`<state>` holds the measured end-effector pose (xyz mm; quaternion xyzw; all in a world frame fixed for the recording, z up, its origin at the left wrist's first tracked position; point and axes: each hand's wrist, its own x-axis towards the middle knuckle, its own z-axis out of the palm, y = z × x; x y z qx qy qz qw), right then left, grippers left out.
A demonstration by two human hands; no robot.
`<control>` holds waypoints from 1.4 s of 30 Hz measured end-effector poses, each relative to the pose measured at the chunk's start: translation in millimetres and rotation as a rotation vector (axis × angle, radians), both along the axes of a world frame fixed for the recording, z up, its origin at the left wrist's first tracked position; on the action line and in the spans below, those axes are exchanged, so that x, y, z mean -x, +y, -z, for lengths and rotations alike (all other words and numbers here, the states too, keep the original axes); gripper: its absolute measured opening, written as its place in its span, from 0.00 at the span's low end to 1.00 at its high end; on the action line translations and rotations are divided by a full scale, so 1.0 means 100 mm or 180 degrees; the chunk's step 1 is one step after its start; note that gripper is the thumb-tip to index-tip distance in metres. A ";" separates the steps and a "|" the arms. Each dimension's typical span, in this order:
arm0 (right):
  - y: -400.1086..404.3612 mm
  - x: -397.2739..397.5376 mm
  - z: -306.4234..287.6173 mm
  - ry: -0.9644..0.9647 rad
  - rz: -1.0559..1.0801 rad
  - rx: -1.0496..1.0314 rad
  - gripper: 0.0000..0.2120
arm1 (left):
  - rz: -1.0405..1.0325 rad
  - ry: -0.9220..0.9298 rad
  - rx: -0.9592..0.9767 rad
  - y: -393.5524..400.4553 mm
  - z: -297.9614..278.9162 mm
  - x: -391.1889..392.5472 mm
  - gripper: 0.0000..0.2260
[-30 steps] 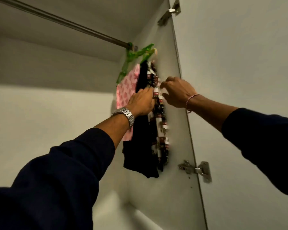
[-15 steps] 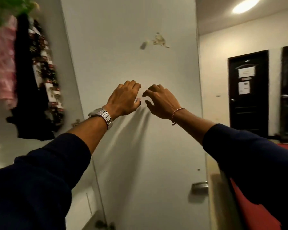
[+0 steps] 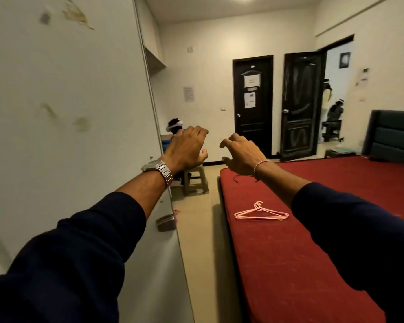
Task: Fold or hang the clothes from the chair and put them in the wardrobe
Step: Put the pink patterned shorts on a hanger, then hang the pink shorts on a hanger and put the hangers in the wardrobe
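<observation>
My left hand (image 3: 188, 148), with a metal watch on the wrist, is stretched out in front of me, fingers loosely curled and holding nothing. My right hand (image 3: 241, 153), with a thin bracelet, is raised beside it, also empty with loosely curled fingers. The open white wardrobe door (image 3: 68, 113) fills the left side. Pink wire hangers (image 3: 261, 212) lie on the red bed (image 3: 301, 252) below my right forearm. The wardrobe's inside and the hung clothes are out of view.
A small plastic stool (image 3: 196, 180) stands on the floor past the door, with a seated person (image 3: 175, 127) partly hidden behind my left hand. Two dark doors (image 3: 253, 106) are at the far wall; the right one is open. A dark headboard (image 3: 392, 136) is at right.
My view has swung right, from the wardrobe's hanging clothes to the room and bed. Both hands have let go of the hung garments and now hang empty in the air.
</observation>
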<state>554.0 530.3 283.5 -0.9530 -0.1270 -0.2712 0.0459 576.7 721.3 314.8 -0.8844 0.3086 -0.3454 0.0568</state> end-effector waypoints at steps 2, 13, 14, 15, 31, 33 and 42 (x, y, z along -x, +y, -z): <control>-0.39 0.04 0.14 0.0183 0.0176 0.0018 0.24 | 0.0117 0.0107 -0.0002 -0.37 0.18 -0.06 0.24; -2.11 -0.18 0.74 0.0922 0.0852 0.0067 0.25 | 0.0726 0.0463 -0.0087 -2.20 1.02 -0.72 0.23; -2.25 -0.24 0.80 0.0968 0.0918 0.0076 0.24 | 0.0771 0.0470 -0.0117 -2.37 1.09 -0.81 0.23; -2.37 -0.30 0.86 0.1015 0.0972 0.0092 0.24 | 0.0813 0.0477 -0.0134 -2.51 1.14 -0.90 0.23; -4.63 -1.21 2.21 0.1956 0.1798 -0.0400 0.22 | 0.1354 0.1719 -0.0321 -4.77 2.51 -2.21 0.25; -4.97 -1.24 2.43 0.2101 0.1878 -0.0490 0.22 | 0.1405 0.1852 -0.0361 -5.11 2.71 -2.27 0.25; -6.73 -1.45 3.59 0.2773 0.1885 -0.0717 0.18 | 0.1341 0.2510 -0.0714 -6.78 3.84 -2.55 0.22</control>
